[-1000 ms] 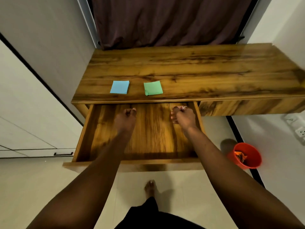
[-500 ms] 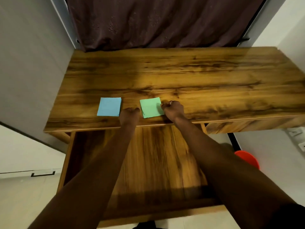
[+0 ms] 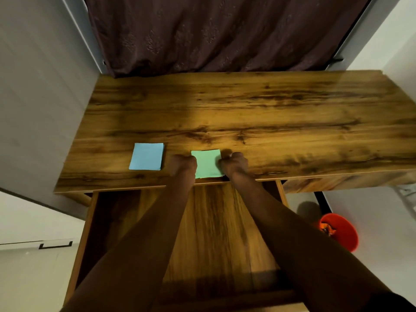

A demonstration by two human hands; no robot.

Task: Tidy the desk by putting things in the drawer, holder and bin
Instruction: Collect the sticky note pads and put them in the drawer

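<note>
A green pad of sticky notes (image 3: 207,163) lies near the front edge of the wooden desk (image 3: 247,113). My left hand (image 3: 182,165) grips its left side and my right hand (image 3: 234,164) grips its right side, fingers curled at the pad's edges. A blue pad of sticky notes (image 3: 147,156) lies flat to the left, apart from my left hand. Below the desk edge the wooden drawer (image 3: 90,221) stands pulled out, with nothing visible inside; my forearms cross over it.
A red bin (image 3: 344,233) with orange scraps inside stands on the floor at the right of the drawer. A dark curtain (image 3: 213,32) hangs behind the desk. White walls close in on the left and right.
Both hands rose from the open drawer to the desk top and closed in on the green pad, one at each side. The camera moved closer to the desk.
</note>
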